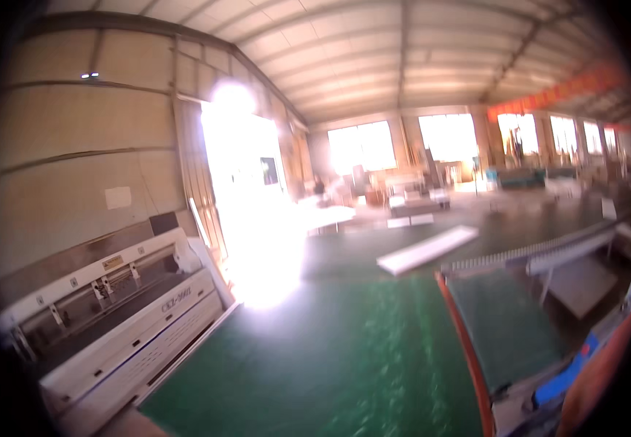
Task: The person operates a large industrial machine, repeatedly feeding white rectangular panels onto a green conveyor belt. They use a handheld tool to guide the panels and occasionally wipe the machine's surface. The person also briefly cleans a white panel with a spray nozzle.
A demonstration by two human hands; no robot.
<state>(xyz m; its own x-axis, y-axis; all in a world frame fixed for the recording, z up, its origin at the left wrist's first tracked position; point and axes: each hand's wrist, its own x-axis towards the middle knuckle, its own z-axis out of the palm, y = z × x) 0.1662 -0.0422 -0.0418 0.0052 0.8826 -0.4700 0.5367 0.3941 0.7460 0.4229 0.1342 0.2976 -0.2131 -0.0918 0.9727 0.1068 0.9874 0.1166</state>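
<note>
Neither of my hands can be made out. A blurred orange-brown shape (601, 380) rises along the lower right rim; whether it is part of my right arm I cannot tell. Beside it lies a bright blue object (566, 377) with a small red part, its kind unclear. In front of me a wide green surface (315, 371) stretches away, edged on the right by an orange-red strip (467, 349). A long white panel (428, 250) lies beyond it, slanting up to the right.
A long white machine (133, 328) stands at the left. Right of the strip is a dark green belt-like panel (505, 328), with a roller conveyor (526, 251) behind. Glare fills a tall doorway (246, 189). Blurred equipment (413, 197) stands near the far windows.
</note>
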